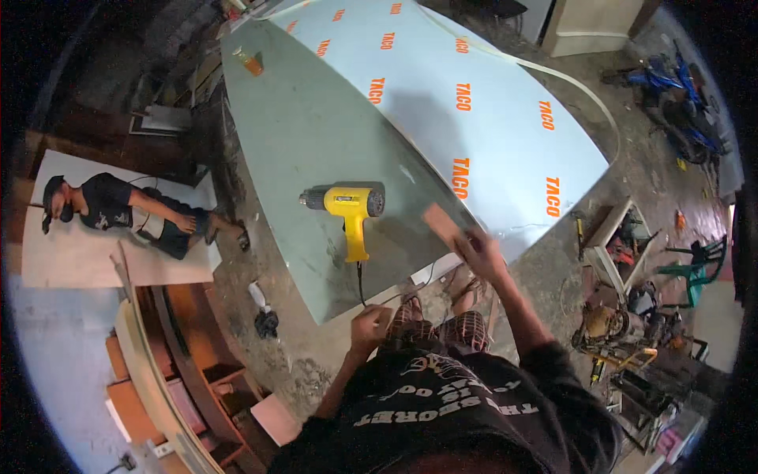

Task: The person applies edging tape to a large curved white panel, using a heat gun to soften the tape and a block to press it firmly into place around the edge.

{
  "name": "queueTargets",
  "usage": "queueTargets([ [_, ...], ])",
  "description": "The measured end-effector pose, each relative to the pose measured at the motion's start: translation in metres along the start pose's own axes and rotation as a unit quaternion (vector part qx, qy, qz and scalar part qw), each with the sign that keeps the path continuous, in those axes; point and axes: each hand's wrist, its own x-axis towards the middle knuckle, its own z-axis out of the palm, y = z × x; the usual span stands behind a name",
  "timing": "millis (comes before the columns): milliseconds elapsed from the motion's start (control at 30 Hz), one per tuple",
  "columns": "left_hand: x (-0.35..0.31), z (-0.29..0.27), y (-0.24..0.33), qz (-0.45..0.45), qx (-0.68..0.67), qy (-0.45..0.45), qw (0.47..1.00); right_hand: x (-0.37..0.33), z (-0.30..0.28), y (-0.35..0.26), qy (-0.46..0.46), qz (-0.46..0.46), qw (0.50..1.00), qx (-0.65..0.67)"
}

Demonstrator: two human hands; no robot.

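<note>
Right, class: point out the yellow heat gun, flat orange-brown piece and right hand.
Yellow heat gun [352,206], head view: on its body.
Flat orange-brown piece [440,223], head view: on its broad face.
Right hand [479,254], head view: on its back.

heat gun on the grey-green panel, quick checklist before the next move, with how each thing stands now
1. Heat gun lying within the panel, not overhanging an edge: ok.
2. Nozzle pointing away from both hands: ok, it faces left.
3. Heat gun switched off and cool: cannot tell.
4. Cord free of the left hand: cannot tell; it runs over the near edge close by the hand.
5. Tan piece held: ok, in the right hand.
6. Jar away from the nozzle: ok, at the panel's far end.
</note>
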Motion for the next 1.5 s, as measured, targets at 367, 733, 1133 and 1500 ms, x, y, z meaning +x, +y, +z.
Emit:
queueTargets([
  [367,-0.067,-0.061,-0.114,-0.042,-0.001,0.236,0.971,0.019,0.218,-0.079,-0.019,0.027,0.988,-0.149],
  [733,-0.055,-0.058,-0.089,-0.07,-0.066,0.297,0.95,0.001,0.187,-0.07,-0.139,-0.004,0.97,0.197],
  [1133,0.074,0.096,0.052,0.124,0.03,0.192,0.973,-0.214,-0.164,0.082,0.282,-0.076,0.92,0.263],
  [1500,0.142,0.289,0.202,0.118,0.036,0.003,0.992,-0.343,-0.313,0.193,0.611,0.072,0.743,0.265],
])
